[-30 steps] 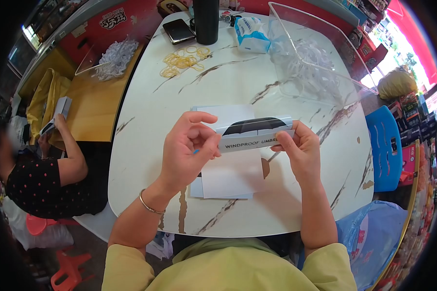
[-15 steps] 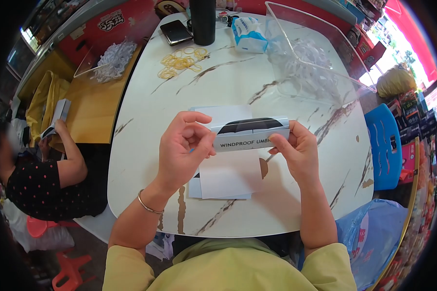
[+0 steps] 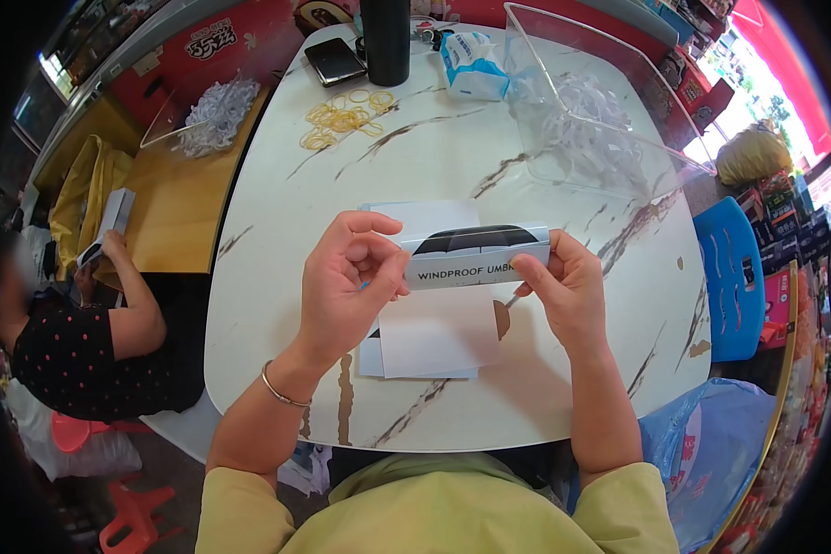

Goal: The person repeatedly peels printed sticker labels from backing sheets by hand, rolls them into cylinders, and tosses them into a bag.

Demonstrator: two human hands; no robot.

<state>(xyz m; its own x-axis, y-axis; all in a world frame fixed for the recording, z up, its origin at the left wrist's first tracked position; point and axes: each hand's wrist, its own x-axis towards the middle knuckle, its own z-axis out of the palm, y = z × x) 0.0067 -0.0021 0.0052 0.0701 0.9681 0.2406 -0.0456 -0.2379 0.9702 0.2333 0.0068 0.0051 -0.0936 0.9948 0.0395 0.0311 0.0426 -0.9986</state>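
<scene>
Both hands — left [image 3: 352, 277], right [image 3: 568, 282] — pinch the ends of a sleeve [image 3: 475, 257] above the sheets [image 3: 439, 332], fingers curled. Its visible print reads "WINDPROOF UMBR", the rest thumb-covered.

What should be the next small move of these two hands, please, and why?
Probably press the left fingertips along the free edge of the printed card: the right hand already pinches its other end, the left hand is at the left end, and the card looks folded over.
</scene>
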